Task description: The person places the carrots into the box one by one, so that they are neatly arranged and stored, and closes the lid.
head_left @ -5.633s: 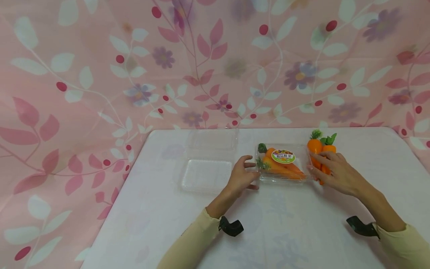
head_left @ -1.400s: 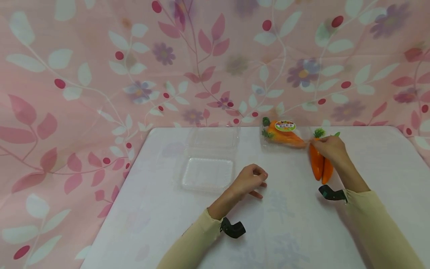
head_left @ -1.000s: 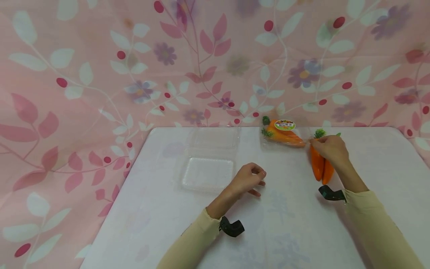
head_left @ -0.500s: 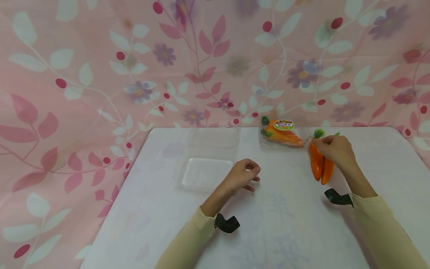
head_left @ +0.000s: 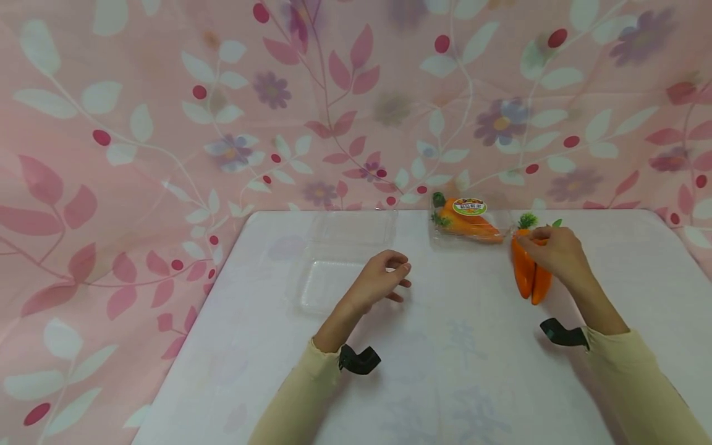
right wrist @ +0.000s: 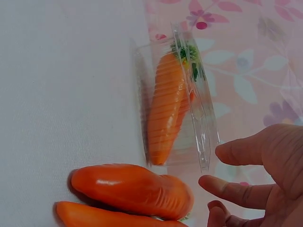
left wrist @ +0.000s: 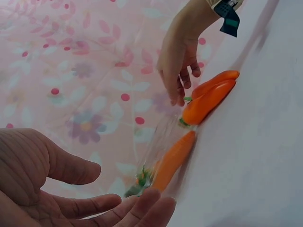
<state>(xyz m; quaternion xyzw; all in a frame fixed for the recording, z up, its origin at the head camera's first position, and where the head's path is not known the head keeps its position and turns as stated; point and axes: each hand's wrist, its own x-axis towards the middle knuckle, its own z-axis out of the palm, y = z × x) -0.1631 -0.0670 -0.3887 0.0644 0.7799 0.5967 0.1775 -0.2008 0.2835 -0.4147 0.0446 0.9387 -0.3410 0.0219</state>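
The carrot box (head_left: 470,208) is closed, two carrots (head_left: 523,272) and an open box (head_left: 328,283) are left, left hand (head_left: 379,279) and right hand (head_left: 558,250) loose, empty.

L arm (head_left: 297,392): slanting forward and inward | L hand (head_left: 374,281): pointing forward-right, fingers (left wrist: 92,204) loosely bending, thumb (left wrist: 78,169) standing apart | R arm (head_left: 639,389): slanting forward and inward | R hand (head_left: 563,252): lying farther forward than L, thumb (right wrist: 246,150) and index finger (right wrist: 236,192) standing apart, next finger bending more | hands sitting well apart
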